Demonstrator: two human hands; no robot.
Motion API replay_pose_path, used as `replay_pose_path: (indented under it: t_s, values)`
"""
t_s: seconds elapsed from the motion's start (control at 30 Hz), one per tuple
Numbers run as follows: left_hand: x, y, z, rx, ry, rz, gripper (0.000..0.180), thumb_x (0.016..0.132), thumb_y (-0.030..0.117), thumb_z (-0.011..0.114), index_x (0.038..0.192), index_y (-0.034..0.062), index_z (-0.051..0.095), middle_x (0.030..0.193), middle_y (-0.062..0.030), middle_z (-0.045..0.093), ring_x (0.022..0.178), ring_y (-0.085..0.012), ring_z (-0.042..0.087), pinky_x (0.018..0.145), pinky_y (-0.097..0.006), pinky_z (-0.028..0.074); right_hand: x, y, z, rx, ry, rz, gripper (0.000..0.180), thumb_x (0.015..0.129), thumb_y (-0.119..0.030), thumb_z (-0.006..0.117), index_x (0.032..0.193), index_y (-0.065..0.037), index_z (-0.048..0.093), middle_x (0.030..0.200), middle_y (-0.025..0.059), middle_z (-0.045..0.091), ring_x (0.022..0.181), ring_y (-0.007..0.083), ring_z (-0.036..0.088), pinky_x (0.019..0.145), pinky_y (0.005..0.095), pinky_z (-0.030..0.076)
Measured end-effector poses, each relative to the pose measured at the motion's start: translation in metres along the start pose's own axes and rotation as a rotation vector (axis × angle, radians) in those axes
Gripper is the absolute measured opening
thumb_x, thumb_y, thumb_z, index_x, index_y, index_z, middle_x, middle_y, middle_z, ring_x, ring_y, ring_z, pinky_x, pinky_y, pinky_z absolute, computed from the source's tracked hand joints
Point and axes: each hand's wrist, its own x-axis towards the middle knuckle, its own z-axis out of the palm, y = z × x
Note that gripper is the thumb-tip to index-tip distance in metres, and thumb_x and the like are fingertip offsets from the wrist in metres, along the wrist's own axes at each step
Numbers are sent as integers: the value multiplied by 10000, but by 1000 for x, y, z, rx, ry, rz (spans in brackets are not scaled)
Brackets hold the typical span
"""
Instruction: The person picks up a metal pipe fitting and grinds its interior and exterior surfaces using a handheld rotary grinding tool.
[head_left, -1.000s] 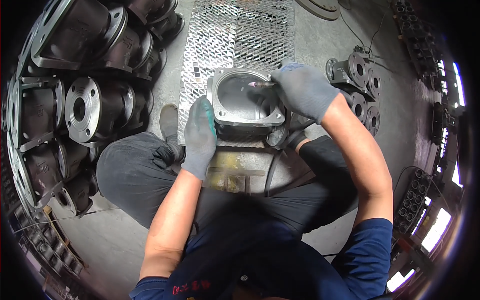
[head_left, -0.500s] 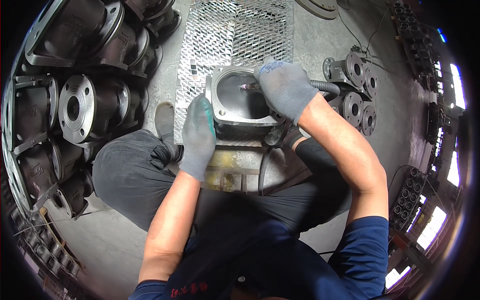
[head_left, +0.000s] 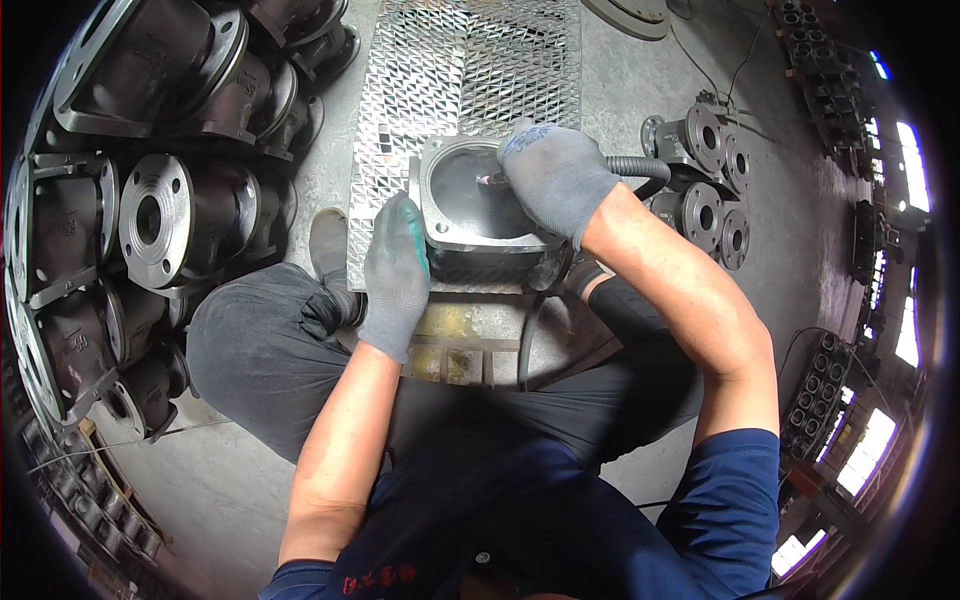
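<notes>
A dark cast-metal valve body (head_left: 470,241) with a bright machined square flange and a wide round opening sits on the metal grating in front of me. My left hand (head_left: 397,260), in a grey glove with green on the palm side, lies with straight fingers along its left side. Over the right rim, my gloved right hand (head_left: 555,178) is closed round a die grinder, mostly hidden by the glove. Its small pink tip (head_left: 487,181) reaches inside the opening. A ribbed hose (head_left: 638,166) trails off to the right behind the hand.
Flanged castings (head_left: 160,220) are stacked along the left. Several smaller flanged castings (head_left: 704,138) stand on the floor at right. The expanded-metal grating (head_left: 520,70) stretches away beyond the workpiece. A round metal disc (head_left: 630,15) lies at the far edge, and a cable (head_left: 527,345) hangs below the grating.
My right hand and the grinder have shifted slightly left, with the tip still inside the opening. The hose bends more now. My left hand stays against the casting's side.
</notes>
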Motion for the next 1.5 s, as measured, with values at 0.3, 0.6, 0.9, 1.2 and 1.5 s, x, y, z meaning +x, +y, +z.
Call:
replay_pose_path:
  t_s: [0.3,0.6,0.9,1.2,1.5]
  values:
    - [1,-5,2,-44,-8,-6,515,1204,338,491,1515,-63,581,1457,-293,654,1373,-418,636,1187,-442,481,3,0,11,-15,48,7,148,937,-56,654,1011,4,768,1010,209,755,973,388,788,807,472,656]
    - [0,-11,1,-59,8,12,527,1207,359,485,1519,-56,573,1452,-282,659,1365,-397,642,1187,-436,477,6,-9,-8,43,-91,27,301,1034,-270,687,1108,-31,855,1118,210,813,1060,372,803,888,460,656]
    - [0,0,-3,-36,-41,10,581,1216,418,430,1512,-64,564,1453,-291,635,1389,-424,608,1196,-445,460,5,-10,-8,-43,-112,44,221,976,-133,679,1065,-29,853,1100,211,812,1055,368,801,893,452,655]
    - [0,-5,3,-81,-38,20,544,1219,373,431,1505,-69,568,1448,-298,643,1371,-443,623,1191,-461,476,-11,25,-30,133,5,74,200,934,-196,770,1043,-32,805,1045,217,789,1029,392,786,895,489,645]
    - [0,-6,2,-52,-16,27,496,1213,328,475,1507,-60,571,1442,-300,651,1368,-435,640,1175,-461,491,-8,23,-31,133,44,87,268,963,-273,773,1042,-19,805,1046,229,789,1045,408,786,891,505,641]
